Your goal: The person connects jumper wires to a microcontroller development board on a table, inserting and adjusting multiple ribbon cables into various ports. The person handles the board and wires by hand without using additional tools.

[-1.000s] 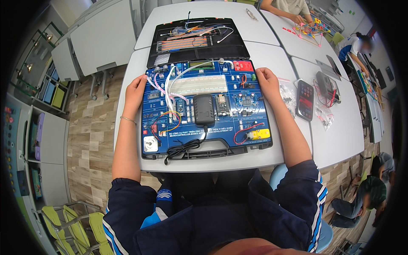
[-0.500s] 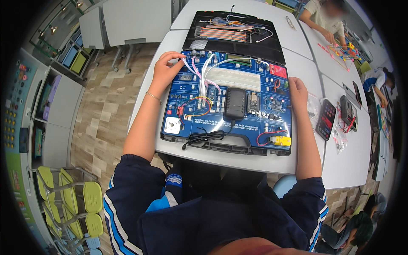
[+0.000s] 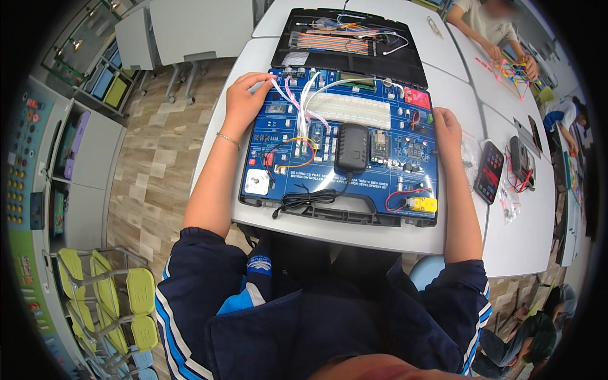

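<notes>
while one blue electronics board fills frame centre, left hand curls on its upper-left edge, right hand lies flat at right; one black adapter atop, phone further right.

A: Screens on the table?

B: One small green rectangular display on the blue board, at 12 o'clock from the black adapter. One phone lying flat at 3 o'clock of the board, dark screen with red patches.

A: Packages?

B: Clear plastic bags just beside the phone, between it and the board; contents too small to tell.

A: Labels?

B: White print strip on the board, at 6 o'clock from the adapter.
</notes>
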Motion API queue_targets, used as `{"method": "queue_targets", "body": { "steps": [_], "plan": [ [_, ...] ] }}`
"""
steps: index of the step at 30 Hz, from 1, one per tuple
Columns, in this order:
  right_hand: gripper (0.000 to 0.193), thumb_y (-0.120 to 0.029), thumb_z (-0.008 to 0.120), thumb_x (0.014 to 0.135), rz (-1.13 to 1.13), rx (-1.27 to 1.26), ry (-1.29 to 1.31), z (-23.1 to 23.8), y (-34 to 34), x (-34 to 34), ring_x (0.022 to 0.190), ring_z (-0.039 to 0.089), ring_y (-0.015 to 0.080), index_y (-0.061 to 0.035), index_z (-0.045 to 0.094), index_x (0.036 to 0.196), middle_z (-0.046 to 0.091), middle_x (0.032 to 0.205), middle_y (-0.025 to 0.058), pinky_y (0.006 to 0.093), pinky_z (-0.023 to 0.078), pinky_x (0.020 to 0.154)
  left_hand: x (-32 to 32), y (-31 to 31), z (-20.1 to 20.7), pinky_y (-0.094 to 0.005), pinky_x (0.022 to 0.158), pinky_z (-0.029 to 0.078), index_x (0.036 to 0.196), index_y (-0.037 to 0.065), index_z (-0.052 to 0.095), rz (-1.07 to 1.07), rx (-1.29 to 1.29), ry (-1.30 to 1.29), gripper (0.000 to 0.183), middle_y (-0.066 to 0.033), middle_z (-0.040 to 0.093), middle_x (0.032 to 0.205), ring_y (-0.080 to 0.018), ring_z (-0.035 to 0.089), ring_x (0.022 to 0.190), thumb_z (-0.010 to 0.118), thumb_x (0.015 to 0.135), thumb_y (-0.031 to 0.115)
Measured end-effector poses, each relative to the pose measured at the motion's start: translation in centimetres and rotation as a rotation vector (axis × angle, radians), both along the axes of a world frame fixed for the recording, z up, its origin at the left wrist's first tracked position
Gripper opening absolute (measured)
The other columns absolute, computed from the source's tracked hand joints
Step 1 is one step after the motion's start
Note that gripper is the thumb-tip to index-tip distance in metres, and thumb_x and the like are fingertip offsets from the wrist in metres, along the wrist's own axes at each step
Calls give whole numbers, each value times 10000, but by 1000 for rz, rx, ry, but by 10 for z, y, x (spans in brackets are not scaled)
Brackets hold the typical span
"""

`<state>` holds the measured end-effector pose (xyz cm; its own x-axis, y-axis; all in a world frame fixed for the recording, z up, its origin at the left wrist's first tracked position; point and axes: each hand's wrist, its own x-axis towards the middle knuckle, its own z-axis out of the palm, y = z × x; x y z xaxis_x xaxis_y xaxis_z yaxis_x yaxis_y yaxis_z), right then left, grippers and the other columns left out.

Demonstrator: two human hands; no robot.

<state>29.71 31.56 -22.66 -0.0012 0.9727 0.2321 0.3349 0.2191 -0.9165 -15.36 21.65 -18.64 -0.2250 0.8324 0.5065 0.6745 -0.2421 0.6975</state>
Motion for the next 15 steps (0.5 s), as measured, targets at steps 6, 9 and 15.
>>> {"method": "queue_targets", "body": {
  "steps": [6, 9, 15],
  "plan": [
    [266, -238, 587, 997, 6, -20, 20, 1, -2, 0, 806, 609, 73, 10, 656, 1062, 684, 898, 31, 213, 476, 723, 0, 0, -2, -296, 892, 484, 985, 72, 761, -8, 54, 32, 146, -71, 721, 1011, -185, 662, 976, 690, 868, 121],
    [262, -236, 585, 997, 6, -20, 12, 2, -2, 0, 806, 607, 73, 8, 656, 1064, 682, 897, 27, 214, 476, 723, 1, 0, -2, -289, 873, 490, 978, 67, 762, 2, 77, 48, 139, -72, 722, 1001, -175, 666, 948, 689, 867, 107],
    [253, -226, 580, 998, 27, 1, 8, 2, -1, 0, 801, 603, 69, 6, 654, 1065, 680, 898, 25, 213, 474, 721, 3, 0, -1, -280, 838, 500, 965, 57, 763, 15, 85, 50, 130, -74, 723, 986, -161, 664, 884, 693, 859, 85]
  ]
}}
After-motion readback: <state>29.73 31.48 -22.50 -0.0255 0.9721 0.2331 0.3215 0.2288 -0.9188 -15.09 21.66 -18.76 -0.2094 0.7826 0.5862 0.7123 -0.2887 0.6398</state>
